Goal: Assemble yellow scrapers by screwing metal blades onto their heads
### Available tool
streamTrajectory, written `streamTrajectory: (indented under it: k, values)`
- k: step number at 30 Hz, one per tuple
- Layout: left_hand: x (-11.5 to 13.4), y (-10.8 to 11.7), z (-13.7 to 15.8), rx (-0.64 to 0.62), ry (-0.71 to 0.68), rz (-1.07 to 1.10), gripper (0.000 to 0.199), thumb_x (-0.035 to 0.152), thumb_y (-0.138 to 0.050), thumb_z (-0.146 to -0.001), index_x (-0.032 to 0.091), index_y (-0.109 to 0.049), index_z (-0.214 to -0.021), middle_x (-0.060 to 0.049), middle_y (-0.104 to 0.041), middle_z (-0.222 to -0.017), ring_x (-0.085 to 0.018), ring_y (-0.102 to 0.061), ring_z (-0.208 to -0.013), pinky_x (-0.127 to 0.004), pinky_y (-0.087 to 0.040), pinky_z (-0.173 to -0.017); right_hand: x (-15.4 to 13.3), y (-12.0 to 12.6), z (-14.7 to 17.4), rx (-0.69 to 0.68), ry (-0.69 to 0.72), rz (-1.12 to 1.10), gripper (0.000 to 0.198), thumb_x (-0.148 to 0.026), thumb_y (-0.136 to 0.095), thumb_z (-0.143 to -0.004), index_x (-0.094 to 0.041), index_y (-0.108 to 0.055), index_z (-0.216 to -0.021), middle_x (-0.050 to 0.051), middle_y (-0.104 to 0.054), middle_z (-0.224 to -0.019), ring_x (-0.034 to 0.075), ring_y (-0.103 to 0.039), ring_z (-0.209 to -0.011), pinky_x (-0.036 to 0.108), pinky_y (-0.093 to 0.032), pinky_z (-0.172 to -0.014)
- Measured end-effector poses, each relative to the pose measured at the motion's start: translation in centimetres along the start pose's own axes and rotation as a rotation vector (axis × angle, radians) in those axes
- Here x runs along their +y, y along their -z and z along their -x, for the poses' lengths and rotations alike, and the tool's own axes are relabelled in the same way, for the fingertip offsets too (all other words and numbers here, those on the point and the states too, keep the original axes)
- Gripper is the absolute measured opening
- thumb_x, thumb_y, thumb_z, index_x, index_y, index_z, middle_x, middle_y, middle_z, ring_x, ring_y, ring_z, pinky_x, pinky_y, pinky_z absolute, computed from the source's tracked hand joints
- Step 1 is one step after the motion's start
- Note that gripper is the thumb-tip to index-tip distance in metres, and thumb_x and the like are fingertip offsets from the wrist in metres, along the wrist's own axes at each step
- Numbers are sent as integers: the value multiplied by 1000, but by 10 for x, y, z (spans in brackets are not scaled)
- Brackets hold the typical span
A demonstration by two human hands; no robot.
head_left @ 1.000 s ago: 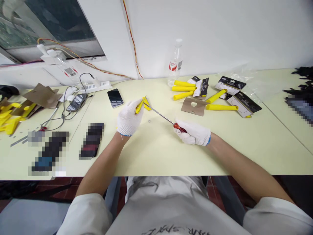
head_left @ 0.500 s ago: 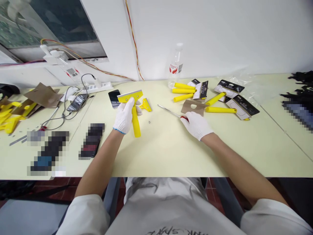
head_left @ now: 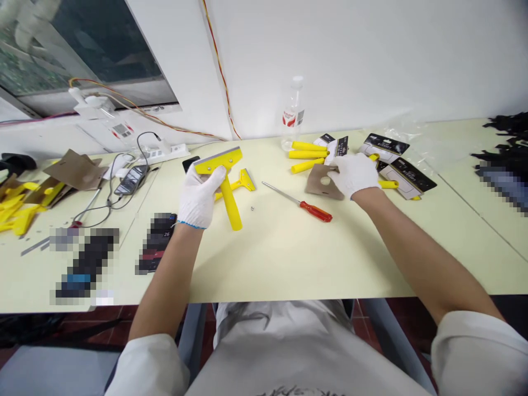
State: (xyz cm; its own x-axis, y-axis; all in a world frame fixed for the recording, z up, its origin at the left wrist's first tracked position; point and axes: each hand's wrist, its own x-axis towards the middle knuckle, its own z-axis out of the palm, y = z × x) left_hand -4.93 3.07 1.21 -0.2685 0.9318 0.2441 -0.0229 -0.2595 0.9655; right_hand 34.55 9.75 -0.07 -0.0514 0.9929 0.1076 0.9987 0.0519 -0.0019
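My left hand (head_left: 198, 193), in a white knit glove, is closed around a yellow scraper (head_left: 231, 206) with a wide metal blade, held up over the table. Behind its handle lies a second yellow scraper (head_left: 246, 179). My gloved right hand (head_left: 357, 173) has its fingers closed on the edge of a brown cardboard piece (head_left: 318, 184) with a round hole. Between my hands a screwdriver (head_left: 315, 211) with a red handle rests on the table. A small screw (head_left: 252, 208) lies to the left of its tip.
Yellow handles (head_left: 307, 154) and black-and-white packaging cards (head_left: 406, 177) lie at the back right, near a plastic bottle (head_left: 292, 118). Phones, cables and a power strip (head_left: 175, 152) are on the left. More yellow scraper parts (head_left: 22, 206) and folded cardboard (head_left: 76, 171) sit at the far left.
My right hand has let go of the screwdriver, leaving it on the table, and moved up and right onto the cardboard. My left hand has shifted slightly left, still holding the scraper.
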Motion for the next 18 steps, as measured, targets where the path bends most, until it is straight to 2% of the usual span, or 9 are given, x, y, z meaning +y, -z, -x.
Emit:
streamTrajectory:
  k: [3,5,8,11,15,18]
  values:
    - [11,3,-1,76,-31,-8,58,53,-107,-80,29,-67,-114,-4,-83,-113,-23,-84,-98,-32,-69,-73,1,17,5,61,-40,-75,24,-21,-65,-113,-14,-85,-124,23,-84,-116,40,-76,-115,49,-53,-96]
    - [18,1,0,109,-49,16,62,56,-110,-80,30,-63,-111,-3,-83,-108,-23,-84,-91,-34,-71,-71,-5,29,13,102,-73,-176,21,-25,-65,-113,-17,-82,-123,20,-82,-107,40,-78,-108,48,-53,-92]
    - [24,-11,7,139,-57,53,68,63,-109,-80,30,-56,-108,-2,-84,-109,-27,-87,-96,-40,-75,-77,-26,37,28,65,-108,-319,15,-30,-67,-109,-22,-74,-119,16,-78,-98,41,-77,-98,48,-55,-86]
    - [26,-34,19,176,-71,80,71,63,-109,-81,29,-52,-106,-1,-83,-106,-29,-90,-100,-44,-78,-82,-56,34,39,27,-48,-427,5,-29,-67,-107,-24,-66,-107,16,-75,-96,40,-74,-93,48,-54,-85]
    - [20,-61,35,203,-73,62,72,61,-108,-83,28,-47,-102,-4,-84,-105,-31,-91,-101,-43,-79,-81,-84,30,44,55,-19,-467,12,-28,-67,-106,-26,-59,-99,14,-72,-88,36,-69,-88,44,-52,-80]
    - [17,-68,41,217,-82,-15,65,55,-105,-87,27,-47,-99,-5,-85,-110,-31,-91,-104,-42,-79,-82,-90,36,45,88,-34,-513,16,-29,-68,-105,-27,-55,-96,11,-69,-85,33,-69,-88,42,-51,-80]
